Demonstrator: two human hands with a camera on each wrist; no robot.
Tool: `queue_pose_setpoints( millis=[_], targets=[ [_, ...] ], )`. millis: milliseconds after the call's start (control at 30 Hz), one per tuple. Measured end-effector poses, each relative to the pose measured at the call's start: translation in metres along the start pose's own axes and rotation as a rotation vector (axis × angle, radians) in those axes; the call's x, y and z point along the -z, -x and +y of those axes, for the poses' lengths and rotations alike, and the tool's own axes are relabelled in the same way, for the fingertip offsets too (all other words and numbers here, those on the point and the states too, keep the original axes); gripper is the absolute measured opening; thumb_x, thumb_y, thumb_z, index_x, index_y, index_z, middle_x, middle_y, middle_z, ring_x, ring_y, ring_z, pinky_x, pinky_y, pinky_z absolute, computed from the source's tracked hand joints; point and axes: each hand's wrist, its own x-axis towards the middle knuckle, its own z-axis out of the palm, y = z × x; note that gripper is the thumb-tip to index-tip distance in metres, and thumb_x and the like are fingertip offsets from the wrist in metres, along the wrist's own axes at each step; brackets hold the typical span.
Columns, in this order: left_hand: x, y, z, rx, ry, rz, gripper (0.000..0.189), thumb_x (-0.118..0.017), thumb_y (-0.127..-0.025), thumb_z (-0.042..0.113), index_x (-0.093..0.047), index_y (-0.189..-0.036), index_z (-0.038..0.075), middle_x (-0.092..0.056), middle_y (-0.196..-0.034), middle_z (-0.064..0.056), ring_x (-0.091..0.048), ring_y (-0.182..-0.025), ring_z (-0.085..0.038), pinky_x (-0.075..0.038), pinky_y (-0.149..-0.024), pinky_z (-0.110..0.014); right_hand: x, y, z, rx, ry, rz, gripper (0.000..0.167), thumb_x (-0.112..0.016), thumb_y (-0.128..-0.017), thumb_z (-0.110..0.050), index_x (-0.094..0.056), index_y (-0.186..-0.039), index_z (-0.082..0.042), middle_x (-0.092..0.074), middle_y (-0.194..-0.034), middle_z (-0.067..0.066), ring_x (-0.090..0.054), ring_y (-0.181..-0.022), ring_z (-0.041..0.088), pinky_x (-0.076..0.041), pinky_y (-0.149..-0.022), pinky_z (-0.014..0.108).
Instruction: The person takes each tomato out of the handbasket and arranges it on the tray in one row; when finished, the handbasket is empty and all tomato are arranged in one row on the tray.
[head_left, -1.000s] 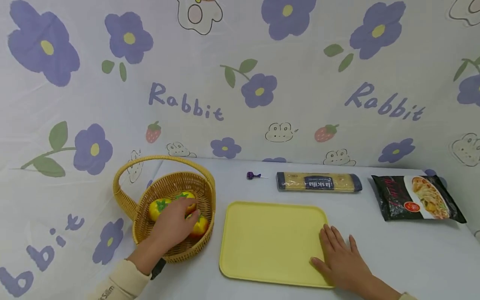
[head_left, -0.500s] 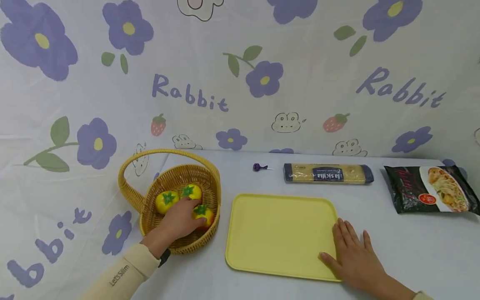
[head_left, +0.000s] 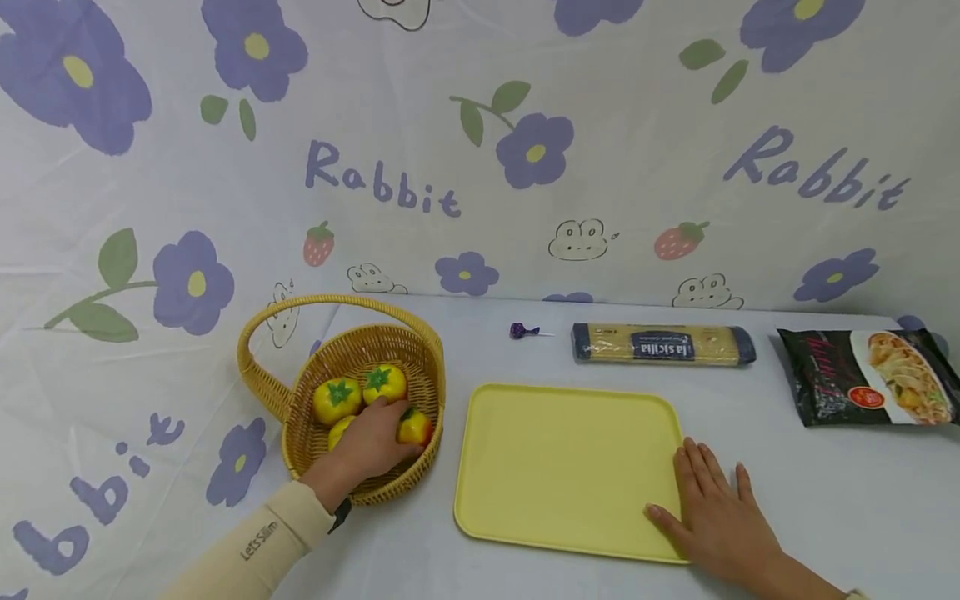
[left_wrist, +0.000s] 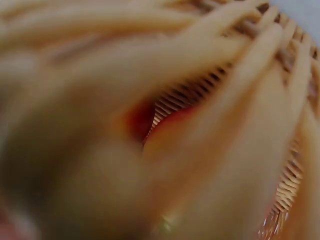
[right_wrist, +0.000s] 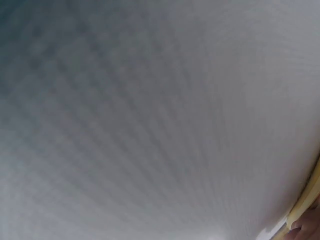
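Observation:
My left hand (head_left: 375, 442) reaches into the wicker basket (head_left: 300, 454) and holds a yellow-and-red persimmon-like fruit (head_left: 415, 427) at its right side, between thumb and fingers. That fruit is tilted, its green top towards the hand. Two like fruits, a left one (head_left: 337, 402) and a back one (head_left: 385, 384), sit behind the hand; another (head_left: 341, 432) is partly hidden by it. In the left wrist view, blurred fingers fill most of the picture. My right hand (head_left: 723, 521) lies flat with straight fingers at the right edge of the yellow tray (head_left: 570, 475).
Behind the tray lie a purple-wrapped lollipop (head_left: 523, 331), a pack of spaghetti (head_left: 663, 344) and, further right, a black noodle packet (head_left: 866, 377). The basket's tall handle (head_left: 341, 300) arches over its back. A patterned cloth (head_left: 525, 208) hangs behind the table.
My left hand has shifted slightly within the basket, and the fruit at its right has tipped over, uncovering another fruit on the left. The right hand keeps its place; the head view has shifted.

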Motion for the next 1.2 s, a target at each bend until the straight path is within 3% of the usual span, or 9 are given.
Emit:
queue_pose_setpoints(
  millis=[467,633,900,1067,1200],
  targets=[
    [-0.001,-0.004,0.001,0.004,0.047,-0.024,0.074,-0.076,-0.081,0.030,-0.044,-0.140,0.000,-0.052,-0.136,-0.020,-0.051,-0.124,-0.035,-0.044,-0.101,-0.048,-0.002,0.002,0.007,-0.016,-0.024,0.011,0.098,-0.035,-0.092,-0.069,-0.014,-0.150,0.007,-0.013,-0.157,0.027,-0.010,-0.146,0.044,-0.002,-0.106,0.072],
    [0.011,0.004,0.001,0.042,0.087,0.000,0.078,-0.077,-0.079,0.036,-0.044,-0.141,0.002,-0.048,-0.140,-0.021,-0.050,-0.125,-0.036,-0.044,-0.100,-0.050,-0.003,0.002,0.006,0.007,-0.021,0.033,0.095,-0.036,-0.093,-0.067,-0.016,-0.150,0.006,-0.013,-0.158,0.025,-0.010,-0.146,0.042,-0.003,-0.107,0.071],
    [0.046,0.030,0.029,-0.002,0.118,0.080,0.081,-0.078,-0.077,0.039,-0.043,-0.143,0.008,-0.043,-0.143,-0.016,-0.051,-0.122,-0.036,-0.045,-0.099,-0.053,-0.002,0.002,0.006,0.017,-0.008,0.048,0.094,-0.037,-0.093,-0.066,-0.018,-0.150,0.006,-0.016,-0.157,0.025,-0.013,-0.146,0.042,-0.006,-0.107,0.071],
    [0.052,0.038,0.049,-0.061,0.129,0.123,0.079,-0.081,-0.075,0.036,-0.046,-0.141,0.010,-0.047,-0.138,-0.012,-0.055,-0.115,-0.031,-0.048,-0.096,-0.048,-0.003,0.002,0.006,0.015,-0.001,0.039,0.094,-0.037,-0.093,-0.067,-0.017,-0.151,0.005,-0.015,-0.158,0.024,-0.012,-0.146,0.041,-0.006,-0.108,0.071],
    [0.052,0.035,0.069,-0.080,0.158,0.125,0.077,-0.082,-0.074,0.033,-0.048,-0.140,0.011,-0.048,-0.136,-0.009,-0.055,-0.113,-0.027,-0.049,-0.096,-0.045,-0.004,0.001,0.005,0.026,-0.001,0.052,0.094,-0.039,-0.093,-0.066,-0.018,-0.151,0.005,-0.015,-0.158,0.024,-0.013,-0.146,0.040,-0.007,-0.108,0.070]
  ],
)
